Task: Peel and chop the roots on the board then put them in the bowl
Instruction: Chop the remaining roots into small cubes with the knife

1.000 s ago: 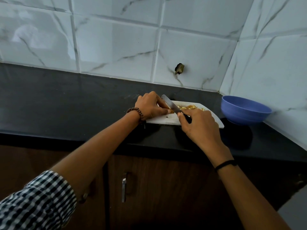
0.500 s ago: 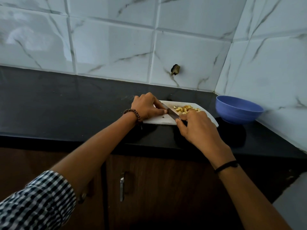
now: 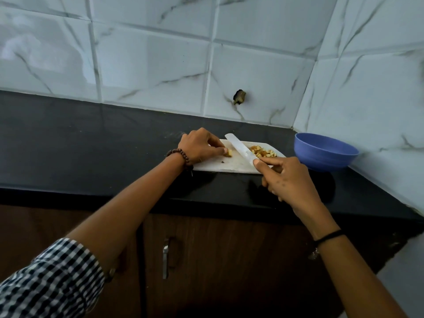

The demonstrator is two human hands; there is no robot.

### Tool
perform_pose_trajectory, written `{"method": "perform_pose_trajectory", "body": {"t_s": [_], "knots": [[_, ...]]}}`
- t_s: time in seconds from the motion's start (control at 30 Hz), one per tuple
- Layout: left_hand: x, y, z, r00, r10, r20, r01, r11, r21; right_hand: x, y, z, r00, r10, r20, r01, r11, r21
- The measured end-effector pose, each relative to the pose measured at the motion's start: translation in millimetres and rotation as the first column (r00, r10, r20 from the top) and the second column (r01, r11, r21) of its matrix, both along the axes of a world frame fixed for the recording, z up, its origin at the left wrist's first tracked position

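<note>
Since the last cut, the knife (image 3: 239, 148) gripped in my right hand (image 3: 289, 180) has drawn back rightward. My left hand (image 3: 198, 146) pinches a small root stub (image 3: 228, 153) on the board (image 3: 229, 165); chopped pieces (image 3: 262, 151) sit right of it, none yet in the bowl (image 3: 325, 154).

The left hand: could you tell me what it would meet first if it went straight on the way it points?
Probably the knife, which the right hand holds blade-out across the board, just beyond the root piece the left hand pinches; the blade's height is unclear.
</note>
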State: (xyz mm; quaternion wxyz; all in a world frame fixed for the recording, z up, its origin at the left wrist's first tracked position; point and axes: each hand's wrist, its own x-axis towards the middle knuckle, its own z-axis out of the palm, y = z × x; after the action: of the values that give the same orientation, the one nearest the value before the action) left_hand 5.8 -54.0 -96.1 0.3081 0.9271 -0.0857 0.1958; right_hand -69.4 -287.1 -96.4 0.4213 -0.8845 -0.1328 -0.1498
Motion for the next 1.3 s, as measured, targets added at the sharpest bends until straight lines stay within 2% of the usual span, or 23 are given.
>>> {"method": "perform_pose_trajectory", "body": {"t_s": [0.1, 0.2, 0.5, 0.77, 1.0, 1.17, 1.3], "knots": [[2.7, -1.5, -0.3, 1.000, 0.019, 0.007, -0.018, 0.999, -0.027, 4.4, -0.1, -3.0, 0.998, 0.020, -0.064, -0.014, 0.996, 0.093], [3.7, -2.6, -3.6, 0.999, -0.033, 0.018, 0.033, 0.999, 0.005, 6.6, -0.5, -4.7, 0.994, 0.046, -0.100, -0.030, 0.988, 0.152], [-0.9, -5.0, -4.3, 0.989, -0.141, 0.033, 0.140, 0.989, 0.045, 8.3, -1.7, -8.8, 0.995, 0.037, -0.095, -0.019, 0.983, 0.182], [0.2, -2.7, -6.8, 0.990, -0.132, 0.044, 0.130, 0.991, 0.043, 13.4, 7.9, -0.7, 0.978, 0.083, -0.190, -0.035, 0.970, 0.242], [2.6, 2.6, -4.1, 0.996, -0.076, 0.044, 0.076, 0.997, 0.019, 17.4, 13.0, -0.7, 0.986, 0.091, -0.141, -0.046, 0.953, 0.299], [-2.4, -1.8, 2.0, 0.980, -0.180, 0.087, 0.189, 0.977, -0.097, 16.0, 11.6, -3.1, 0.989, 0.081, -0.126, -0.036, 0.945, 0.325], [-3.7, -10.5, -0.6, 0.955, -0.291, 0.056, 0.293, 0.956, -0.029, 14.8, 10.1, -3.4, 0.991, 0.068, -0.112, -0.028, 0.945, 0.327]]}}
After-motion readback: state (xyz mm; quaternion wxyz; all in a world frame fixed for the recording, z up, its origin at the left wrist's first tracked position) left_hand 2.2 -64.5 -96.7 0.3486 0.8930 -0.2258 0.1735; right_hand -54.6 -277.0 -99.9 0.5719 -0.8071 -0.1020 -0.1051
